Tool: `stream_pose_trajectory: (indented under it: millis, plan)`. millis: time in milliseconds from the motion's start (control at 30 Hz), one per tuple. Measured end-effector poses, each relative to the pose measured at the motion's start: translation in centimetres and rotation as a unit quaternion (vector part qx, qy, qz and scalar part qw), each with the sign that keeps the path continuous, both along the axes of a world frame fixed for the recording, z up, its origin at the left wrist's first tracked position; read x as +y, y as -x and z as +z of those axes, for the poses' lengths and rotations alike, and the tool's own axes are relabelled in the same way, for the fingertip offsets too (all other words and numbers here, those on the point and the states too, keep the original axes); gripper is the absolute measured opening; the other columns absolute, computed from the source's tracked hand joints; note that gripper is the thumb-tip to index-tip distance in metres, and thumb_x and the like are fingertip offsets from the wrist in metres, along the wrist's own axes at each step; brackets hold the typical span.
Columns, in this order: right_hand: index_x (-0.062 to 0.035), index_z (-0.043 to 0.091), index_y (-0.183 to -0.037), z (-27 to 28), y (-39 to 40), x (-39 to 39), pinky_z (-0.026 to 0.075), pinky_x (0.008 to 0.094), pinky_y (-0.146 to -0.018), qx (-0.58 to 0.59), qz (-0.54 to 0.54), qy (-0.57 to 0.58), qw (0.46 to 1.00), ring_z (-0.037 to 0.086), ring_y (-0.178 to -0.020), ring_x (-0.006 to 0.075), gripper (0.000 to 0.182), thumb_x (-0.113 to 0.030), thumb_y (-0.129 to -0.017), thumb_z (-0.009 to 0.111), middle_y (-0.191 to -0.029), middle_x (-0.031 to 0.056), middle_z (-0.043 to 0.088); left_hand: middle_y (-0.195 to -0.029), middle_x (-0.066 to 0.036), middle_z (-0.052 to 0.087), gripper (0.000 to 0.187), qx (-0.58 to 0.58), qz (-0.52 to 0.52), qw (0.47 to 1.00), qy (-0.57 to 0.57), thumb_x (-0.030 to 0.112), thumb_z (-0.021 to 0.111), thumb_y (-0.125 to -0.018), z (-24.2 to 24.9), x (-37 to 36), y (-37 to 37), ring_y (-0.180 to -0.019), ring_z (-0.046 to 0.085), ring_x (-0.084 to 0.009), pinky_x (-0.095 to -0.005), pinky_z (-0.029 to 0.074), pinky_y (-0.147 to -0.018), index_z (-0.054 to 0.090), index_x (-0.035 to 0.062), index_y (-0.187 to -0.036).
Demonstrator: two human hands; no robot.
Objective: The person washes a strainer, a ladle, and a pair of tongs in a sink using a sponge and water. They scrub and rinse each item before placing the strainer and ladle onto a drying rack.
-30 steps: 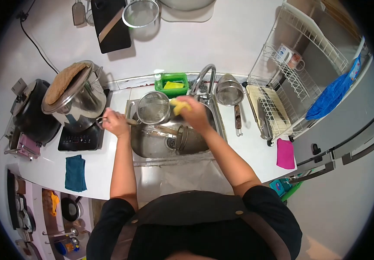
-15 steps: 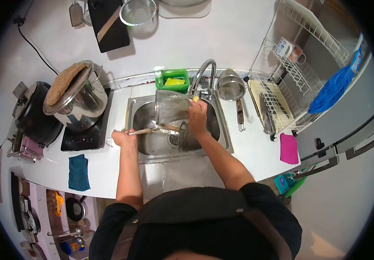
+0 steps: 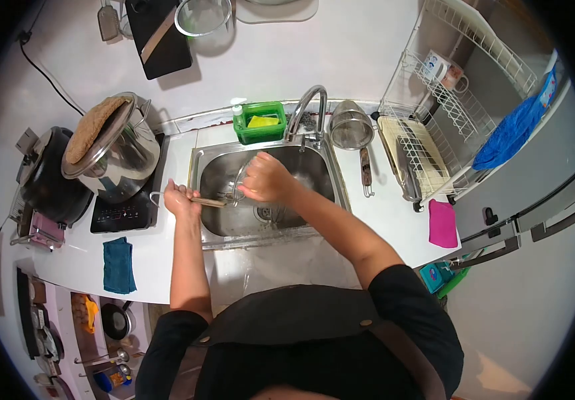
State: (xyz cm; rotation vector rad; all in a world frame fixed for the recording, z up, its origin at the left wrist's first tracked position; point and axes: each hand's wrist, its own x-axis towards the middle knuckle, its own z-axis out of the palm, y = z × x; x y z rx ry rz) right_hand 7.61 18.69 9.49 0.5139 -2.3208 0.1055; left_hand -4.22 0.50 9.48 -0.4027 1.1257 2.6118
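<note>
My left hand (image 3: 179, 200) is closed around the wooden handle (image 3: 209, 202) of a metal strainer, whose wire hook (image 3: 155, 198) sticks out past my fingers on the left. The handle points right over the sink (image 3: 224, 227). Closed into a fist, my right hand (image 3: 267, 179) is at the strainer's head, over the basin. A curved metal rim (image 3: 239, 179) shows beside its fingers; most of the head is hidden or blurred. What the right fingers hold is hidden. Behind them rises the faucet (image 3: 317, 93).
A green tub (image 3: 259, 133) with a yellow sponge (image 3: 264, 121) sits behind the sink. Another strainer (image 3: 353, 133) lies to the right, near a white rack (image 3: 457, 107). At left are a steel pot (image 3: 124, 157), an induction cooker (image 3: 121, 215) and a teal cloth (image 3: 119, 265).
My right hand has moved left and nearer to my left hand, closing into a fist. The strainer has shifted, its head now mostly covered. A yellow bit at my right fingertips is no longer visible.
</note>
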Motion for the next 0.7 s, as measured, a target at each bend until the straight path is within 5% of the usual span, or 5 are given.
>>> stream_pose_trajectory:
  millis: [200, 333, 467, 533, 700]
  plan:
    - [-0.0114, 0.048, -0.049, -2.5, 1.9, 2.0, 0.038, 0.0368, -0.050, -0.074, 0.074, 0.226, 0.969, 0.049, -0.046, 0.0240, 0.025, -0.016, -0.071, 0.058, -0.051, 0.0047, 0.052, -0.045, 0.002, 0.026, 0.029, 0.067, -0.137, 0.988, -0.035, 0.028, 0.044, -0.084, -1.9, -0.9, 4.6, -0.034, 0.026, -0.0106, -0.0249, 0.027, -0.036, 0.031, 0.0132, -0.064]
    - [-0.0107, 0.049, -0.046, -0.4, 1.6, 0.5, 0.038, 0.0361, -0.051, 0.012, 0.047, 0.155, 0.987, 0.048, -0.046, 0.0235, 0.025, -0.018, -0.067, 0.059, -0.048, 0.0049, 0.048, -0.061, -0.004, 0.047, 0.025, 0.132, 0.067, 0.981, 0.122, 0.030, 0.049, -0.084, -3.5, 2.4, 4.0, -0.053, 0.045, -0.0143, -0.0267, 0.040, -0.053, 0.044, 0.0067, -0.075]
    - [-0.0107, 0.047, -0.044, 1.1, 0.1, 0.5, 0.038, 0.0350, -0.064, 0.012, 0.037, 0.019, 0.999, 0.046, -0.051, 0.0218, 0.023, -0.016, -0.062, 0.060, -0.047, 0.0041, 0.045, -0.097, -0.011, 0.052, 0.052, 0.549, -0.095, 0.753, 0.352, 0.045, 0.037, -0.086, -4.0, 3.6, -3.7, -0.089, 0.049, -0.0203, -0.0321, 0.035, -0.085, 0.041, 0.0013, -0.114]
    - [-0.0105, 0.048, -0.052, 0.2, 0.4, -0.2, 0.039, 0.0364, -0.066, 0.064, 0.145, -0.002, 0.987, 0.045, -0.057, 0.0194, 0.018, -0.012, -0.063, 0.062, -0.055, 0.0020, 0.045, -0.111, -0.010, 0.048, 0.068, 0.274, -0.438, 0.854, 0.055, 0.059, 0.029, -0.082, -8.8, 5.9, -3.0, -0.093, 0.049, -0.0198, -0.0316, 0.037, -0.083, 0.038, 0.0026, -0.118]
    - [-0.0094, 0.051, -0.057, -0.6, -1.6, 0.6, 0.040, 0.0349, -0.069, 0.067, 0.092, 0.062, 0.992, 0.047, -0.061, 0.0220, 0.013, -0.011, -0.063, 0.062, -0.058, 0.0040, 0.047, -0.118, -0.007, 0.046, 0.073, 0.149, -0.535, 0.819, -0.148, 0.066, 0.024, -0.078, -5.7, 8.2, -6.7, -0.101, 0.050, -0.0196, -0.0337, 0.040, -0.085, 0.035, 0.0092, -0.123]
